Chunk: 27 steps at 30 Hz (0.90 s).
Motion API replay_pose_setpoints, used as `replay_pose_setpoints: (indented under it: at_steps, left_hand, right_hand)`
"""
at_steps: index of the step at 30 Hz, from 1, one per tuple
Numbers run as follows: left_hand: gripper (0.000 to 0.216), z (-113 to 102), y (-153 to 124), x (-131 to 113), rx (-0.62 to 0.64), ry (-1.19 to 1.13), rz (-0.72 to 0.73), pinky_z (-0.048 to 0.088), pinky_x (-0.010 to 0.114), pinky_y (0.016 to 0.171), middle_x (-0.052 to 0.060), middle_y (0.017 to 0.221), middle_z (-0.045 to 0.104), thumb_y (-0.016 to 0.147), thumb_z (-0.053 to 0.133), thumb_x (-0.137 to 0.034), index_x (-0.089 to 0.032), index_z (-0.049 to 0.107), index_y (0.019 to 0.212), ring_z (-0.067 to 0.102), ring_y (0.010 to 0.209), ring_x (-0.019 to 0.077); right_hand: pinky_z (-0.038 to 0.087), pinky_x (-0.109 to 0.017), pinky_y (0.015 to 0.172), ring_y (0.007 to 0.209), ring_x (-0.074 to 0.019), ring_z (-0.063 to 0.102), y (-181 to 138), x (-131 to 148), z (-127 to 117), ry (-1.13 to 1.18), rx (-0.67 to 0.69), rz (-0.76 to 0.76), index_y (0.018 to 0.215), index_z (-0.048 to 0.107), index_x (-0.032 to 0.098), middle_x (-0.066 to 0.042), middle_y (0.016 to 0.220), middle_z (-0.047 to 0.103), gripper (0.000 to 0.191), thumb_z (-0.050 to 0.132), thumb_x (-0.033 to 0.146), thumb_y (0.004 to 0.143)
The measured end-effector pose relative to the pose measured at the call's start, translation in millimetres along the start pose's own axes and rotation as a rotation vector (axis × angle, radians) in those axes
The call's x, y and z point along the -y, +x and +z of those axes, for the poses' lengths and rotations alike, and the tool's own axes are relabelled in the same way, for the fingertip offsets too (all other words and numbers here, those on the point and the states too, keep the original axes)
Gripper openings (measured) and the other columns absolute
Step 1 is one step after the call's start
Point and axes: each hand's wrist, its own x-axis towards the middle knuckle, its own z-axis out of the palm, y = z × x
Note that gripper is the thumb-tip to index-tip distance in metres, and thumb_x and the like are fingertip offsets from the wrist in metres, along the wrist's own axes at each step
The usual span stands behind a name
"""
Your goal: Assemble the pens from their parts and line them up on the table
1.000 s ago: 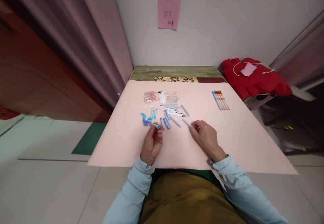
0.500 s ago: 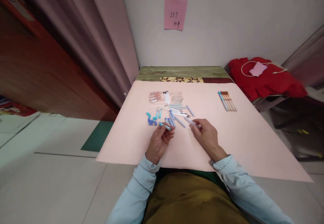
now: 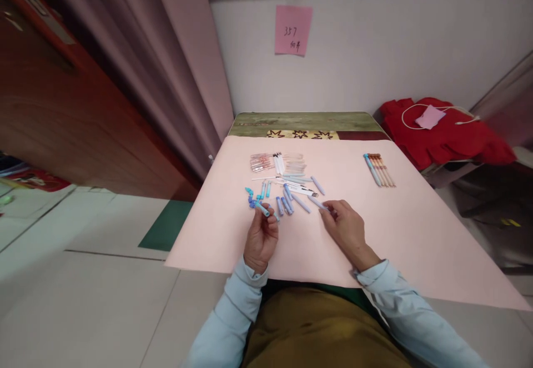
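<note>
My left hand (image 3: 261, 239) is closed around a light blue pen barrel (image 3: 262, 209), its open end tilted toward me. Another slim teal piece pokes out by its fingertips. My right hand (image 3: 345, 226) pinches the end of a pale lavender pen barrel (image 3: 317, 202), low over the table. Between the hands lie several short blue pen barrels (image 3: 285, 206) and longer lavender ones (image 3: 301, 202). Just beyond my left hand sits a cluster of small blue and teal pen parts (image 3: 251, 197), with two teal tubes (image 3: 265, 189) beside it.
Behind are clear pen tubes (image 3: 261, 162), white refills (image 3: 278, 164) and pale translucent tubes (image 3: 295, 164). A row of assembled pens (image 3: 380, 171) lies on the right of the pink-covered table (image 3: 416, 246). Red cloth (image 3: 449, 140) with a white cable is at the far right.
My left hand has turned the light blue barrel and shifted it slightly left, nearer the small parts. My right hand stays at the lavender barrel. The whole view has shifted a little.
</note>
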Motion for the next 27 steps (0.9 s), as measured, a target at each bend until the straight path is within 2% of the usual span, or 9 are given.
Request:
replay_pose_setpoints:
  at_steps: [6,17,23,27]
  left_hand:
    - [0.02,-7.6,1.1,-8.0,0.073,-0.089,0.074,0.046,0.006,0.051,-0.001,0.073,0.06,0.097,0.055,-0.032,-0.017,0.065,0.089,0.054,0.056,0.0011]
    - [0.034,-13.3,7.0,-13.3,0.109,-0.214,0.084,0.044,0.008,0.051,-0.001,0.071,0.061,0.101,0.044,-0.038,-0.014,0.064,0.089,0.052,0.055,0.0015]
    - [0.033,-14.0,6.7,-10.7,0.108,-0.181,0.074,0.044,0.008,0.05,-0.002,0.071,0.06,0.101,0.044,-0.036,-0.014,0.063,0.087,0.052,0.055,0.0014]
    - [0.027,-13.3,6.9,-10.3,0.082,-0.134,0.069,0.044,0.008,0.049,-0.002,0.07,0.058,0.098,0.052,-0.034,-0.014,0.063,0.085,0.051,0.054,0.0014]
  right_hand:
    - [0.043,-0.03,0.064,0.073,-0.018,0.063,1.3,1.7,-2.1,0.067,-0.017,0.033,0.1,0.071,0.021,-0.004,0.088,0.067,0.028,0.057,0.041,0.086]
    - [0.044,-0.029,0.065,0.062,-0.015,0.056,2.8,2.3,-7.1,0.232,-0.09,0.126,0.081,0.069,0.02,-0.001,0.076,0.065,0.022,0.06,0.04,0.083]
    - [0.044,-0.028,0.064,0.062,-0.0146,0.055,3.8,-0.8,-9.5,0.416,-0.18,0.253,0.085,0.068,0.019,0.0,0.072,0.064,0.025,0.06,0.042,0.084]
    - [0.045,-0.027,0.066,0.065,-0.0147,0.056,4.0,-1.1,-9.9,0.495,-0.207,0.27,0.091,0.067,0.018,-0.001,0.076,0.065,0.027,0.06,0.043,0.085]
